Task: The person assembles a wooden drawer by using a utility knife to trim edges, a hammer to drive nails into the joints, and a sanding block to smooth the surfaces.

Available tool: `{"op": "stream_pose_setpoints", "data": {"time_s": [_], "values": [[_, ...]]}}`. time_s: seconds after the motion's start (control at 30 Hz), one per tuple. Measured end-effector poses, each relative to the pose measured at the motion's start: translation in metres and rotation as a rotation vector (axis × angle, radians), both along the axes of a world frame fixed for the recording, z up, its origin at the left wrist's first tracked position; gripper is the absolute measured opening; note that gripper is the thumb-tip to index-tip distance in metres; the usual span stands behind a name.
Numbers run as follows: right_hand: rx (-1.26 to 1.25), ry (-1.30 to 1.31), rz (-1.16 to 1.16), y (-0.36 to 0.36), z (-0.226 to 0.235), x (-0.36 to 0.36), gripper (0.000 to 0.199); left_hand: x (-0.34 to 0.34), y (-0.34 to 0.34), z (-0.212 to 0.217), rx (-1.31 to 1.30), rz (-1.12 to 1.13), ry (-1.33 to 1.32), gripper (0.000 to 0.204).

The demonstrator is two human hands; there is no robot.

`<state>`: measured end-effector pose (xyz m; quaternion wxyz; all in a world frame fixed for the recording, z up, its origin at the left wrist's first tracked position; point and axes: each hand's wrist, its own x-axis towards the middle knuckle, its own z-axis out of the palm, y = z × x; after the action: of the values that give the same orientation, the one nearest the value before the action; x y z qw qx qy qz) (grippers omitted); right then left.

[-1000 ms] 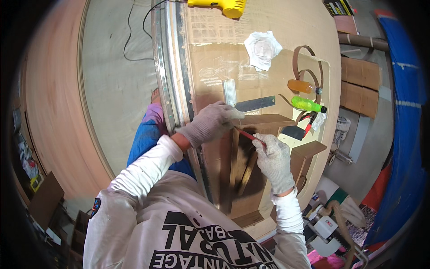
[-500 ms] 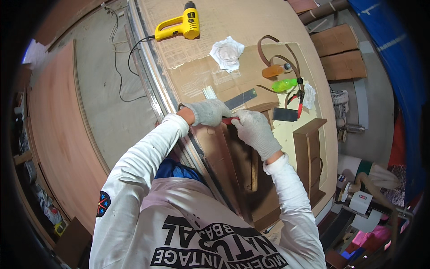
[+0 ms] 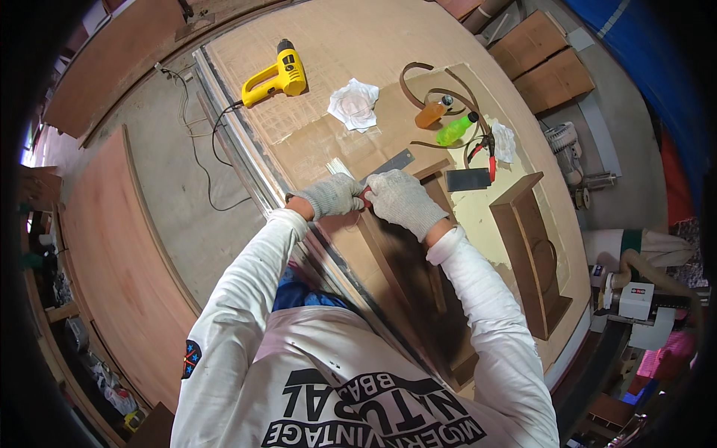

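Observation:
My left hand [image 3: 334, 196], in a grey knit glove, is closed at the near left corner of a brown wooden box frame [image 3: 396, 269]; what its fingers grip is hidden. My right hand [image 3: 407, 203], gloved alike, pinches a small red object [image 3: 365, 196] at that same corner, right against the left fingertips. Its kind is mostly covered by the fingers. The frame's long side runs from the hands toward my body, partly under my right forearm. Just beyond the hands lie a flat dark metal strip [image 3: 388, 166] and thin white strips [image 3: 339, 168].
On the cardboard-covered table [image 3: 358, 37] lie a yellow heat gun [image 3: 280, 77], a crumpled white cloth [image 3: 353, 104], an orange bottle [image 3: 431, 114], a green bottle [image 3: 455, 131], brown banding [image 3: 407, 82], red-handled pliers [image 3: 491, 166], a dark block [image 3: 468, 179] and a second brown frame [image 3: 526, 261].
Both hands and the red object have shifted slightly left within the view, and the frame appears turned a little. The whole view has also swung, so the table items sit further left.

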<state>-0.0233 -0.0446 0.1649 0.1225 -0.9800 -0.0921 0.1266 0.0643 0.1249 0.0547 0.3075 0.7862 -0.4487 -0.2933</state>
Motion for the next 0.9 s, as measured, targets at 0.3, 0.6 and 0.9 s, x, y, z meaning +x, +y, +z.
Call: {"op": "stream_pose_setpoints", "data": {"time_s": [0.3,0.6,0.9], "values": [[0.003,0.043,-0.035,0.000,0.006,-0.001,0.022,-0.005,-0.008,0.005,0.042,0.027,-0.010,0.032],[0.286,0.058,-0.066,-0.020,0.011,-0.014,0.034,0.004,-0.017,-0.041,-0.198,-0.031,-0.088,0.029],[0.734,-0.342,-0.932,-0.097,-0.054,-0.117,0.048,-0.010,-0.027,0.014,0.145,0.014,0.050,0.027]]}}
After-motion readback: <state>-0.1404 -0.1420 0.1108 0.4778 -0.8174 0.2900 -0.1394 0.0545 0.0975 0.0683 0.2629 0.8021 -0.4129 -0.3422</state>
